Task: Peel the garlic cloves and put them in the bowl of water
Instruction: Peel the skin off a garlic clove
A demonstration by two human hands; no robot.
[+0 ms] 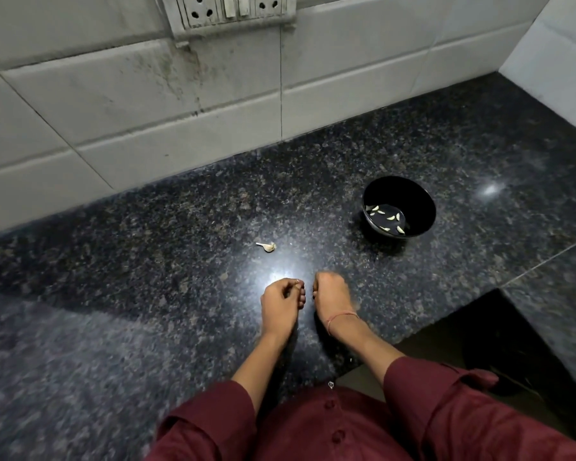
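Both hands hang close together over the dark speckled granite counter (147,261), near its front edge and just apart from each other.

The left hand (281,302) has its fingers curled in, w/ the thumb laid against the index finger. A tiny pale bit shows at the fingertips (296,281), but it is too small to say if it is a clove, a skin or only a nail, so I cannot tell if this hand pinches anything.

The right hand (331,297) is turned back-up and is a bit blurred. Its fingers bend down and inward and the palm side is hidden, so its grip also cannot be told. A thin orange thread (341,317) goes around the right wrist.

The black bowl (423,201) stands upright on the counter, beyond the hands and to the right, well apart from them. It has water in the bottom, and several peeled cloves (391,218), approx. seven, lie in the water.

One garlic piece (268,246) w/ pale skin and a short stalk lies alone on the counter, beyond the left hand and left of the bowl, touching neither.

Behind the counter is a wall of grey-white tiles (147,111) w/ dark stains, and a socket panel (233,10) at the top edge. Maroon sleeves (423,387) cover both forearms.
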